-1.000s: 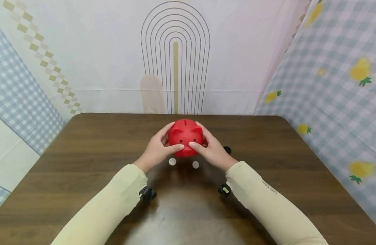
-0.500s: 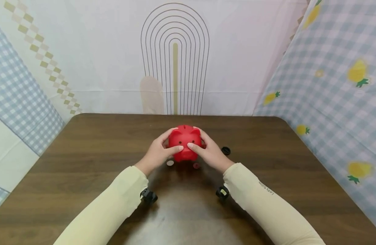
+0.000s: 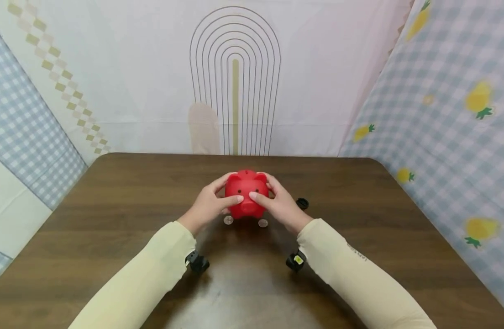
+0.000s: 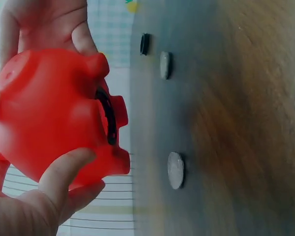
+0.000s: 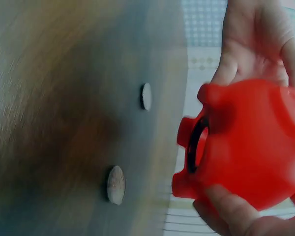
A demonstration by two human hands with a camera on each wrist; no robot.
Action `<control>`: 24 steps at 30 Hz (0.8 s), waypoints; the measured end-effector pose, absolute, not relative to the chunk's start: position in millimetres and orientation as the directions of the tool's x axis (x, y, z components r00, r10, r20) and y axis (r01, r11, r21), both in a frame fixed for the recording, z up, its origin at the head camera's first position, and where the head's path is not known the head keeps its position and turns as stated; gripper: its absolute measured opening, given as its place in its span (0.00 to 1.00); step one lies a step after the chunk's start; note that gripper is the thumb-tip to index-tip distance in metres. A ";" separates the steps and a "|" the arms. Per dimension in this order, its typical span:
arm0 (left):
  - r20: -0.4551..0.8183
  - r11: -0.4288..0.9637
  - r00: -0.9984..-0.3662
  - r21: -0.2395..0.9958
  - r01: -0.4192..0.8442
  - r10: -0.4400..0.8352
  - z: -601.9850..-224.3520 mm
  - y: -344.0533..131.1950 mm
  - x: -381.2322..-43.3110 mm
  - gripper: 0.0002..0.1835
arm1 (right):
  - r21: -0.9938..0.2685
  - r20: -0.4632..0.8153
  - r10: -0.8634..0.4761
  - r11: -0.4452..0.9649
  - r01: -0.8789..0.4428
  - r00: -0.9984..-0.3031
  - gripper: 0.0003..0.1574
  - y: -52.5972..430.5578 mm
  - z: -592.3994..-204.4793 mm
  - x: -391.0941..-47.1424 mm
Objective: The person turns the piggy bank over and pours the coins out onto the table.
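Observation:
A red piggy bank (image 3: 247, 196) is held above the table between both hands, its snout toward the person. My left hand (image 3: 208, 205) grips one side, thumb lying across the face. On the other side my right hand (image 3: 282, 205) grips it likewise, the two thumbs almost meeting by the snout. Both wrist views show a black-rimmed round opening (image 5: 197, 145) in the belly between the stubby feet. Two silvery coins lie flat on the table below, a left coin (image 3: 228, 220) and a right coin (image 3: 263, 223).
A round black cap (image 3: 302, 203) lies on the brown wooden table (image 3: 145, 192), just beyond the right hand. White patterned cloth (image 3: 149, 82) hangs behind the table, and checked cloth (image 3: 441, 151) with pineapples hangs along the right side.
Both hands have brought the piggy bank slightly lower and tipped it so its top slot shows less. The black cap, partly covered earlier by the right hand, shows more fully.

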State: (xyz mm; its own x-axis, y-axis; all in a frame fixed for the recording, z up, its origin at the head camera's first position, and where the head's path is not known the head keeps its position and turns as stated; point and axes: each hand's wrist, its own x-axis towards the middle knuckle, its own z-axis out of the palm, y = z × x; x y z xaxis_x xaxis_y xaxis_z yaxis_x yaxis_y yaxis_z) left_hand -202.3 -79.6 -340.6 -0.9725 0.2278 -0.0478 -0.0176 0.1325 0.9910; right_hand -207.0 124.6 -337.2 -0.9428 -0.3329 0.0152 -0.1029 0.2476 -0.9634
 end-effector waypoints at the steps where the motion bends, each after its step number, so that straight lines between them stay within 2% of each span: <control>1: -0.069 0.141 -0.972 0.989 -0.037 0.224 -343.0 -80.4 -203.6 0.37 | -0.962 -0.007 -0.334 0.261 -0.085 -0.942 0.39 124.2 -337.9 -207.6; 4: -0.020 0.149 -0.976 0.989 0.013 0.218 -345.7 -81.5 -204.1 0.37 | -0.950 0.029 -0.329 0.284 -0.128 -0.944 0.41 124.8 -339.7 -208.6; 6: 0.066 0.153 -0.975 0.983 0.100 0.210 -344.0 -81.7 -201.6 0.37 | -0.935 0.125 -0.343 0.274 -0.227 -0.931 0.42 126.1 -339.5 -207.2; 10: 0.293 0.135 -0.931 0.936 0.326 0.218 -336.2 -81.8 -190.3 0.36 | -0.836 0.396 -0.384 0.224 -0.501 -0.834 0.46 129.2 -339.8 -202.9; 12: 0.339 0.150 -0.917 0.916 0.373 0.209 -333.7 -81.5 -188.3 0.36 | -0.808 0.451 -0.384 0.206 -0.551 -0.805 0.46 129.0 -339.6 -202.4; 14: 0.278 0.149 -0.938 0.939 0.311 0.209 -334.4 -81.6 -190.5 0.36 | -0.840 0.393 -0.391 0.217 -0.498 -0.832 0.44 127.7 -340.6 -204.9; 17: 0.077 0.158 -0.978 0.981 0.109 0.196 -340.4 -82.9 -197.6 0.36 | -0.912 0.181 -0.387 0.278 -0.302 -0.904 0.41 125.5 -342.8 -209.2; 19: -0.015 0.132 -0.980 0.991 0.011 0.199 -344.2 -84.0 -200.8 0.37 | -0.922 0.086 -0.388 0.317 -0.221 -0.917 0.41 125.0 -343.4 -210.9; 21: -0.040 0.122 -0.978 0.992 -0.016 0.202 -345.6 -85.1 -202.2 0.38 | -0.923 0.064 -0.394 0.327 -0.205 -0.917 0.42 125.2 -342.7 -211.4; 24: -0.014 0.120 -0.978 0.993 0.012 0.208 -343.1 -86.5 -202.2 0.38 | -0.917 0.105 -0.410 0.313 -0.247 -0.906 0.42 126.7 -340.0 -211.6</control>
State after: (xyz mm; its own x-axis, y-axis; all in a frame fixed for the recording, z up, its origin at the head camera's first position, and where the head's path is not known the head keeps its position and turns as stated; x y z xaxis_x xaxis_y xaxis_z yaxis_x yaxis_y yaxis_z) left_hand -202.2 -86.5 -343.1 -0.9781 0.2077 -0.0135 0.0117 0.1197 0.9927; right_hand -211.6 126.7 -340.0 -0.9062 -0.4097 0.1047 -0.2474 0.3128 -0.9170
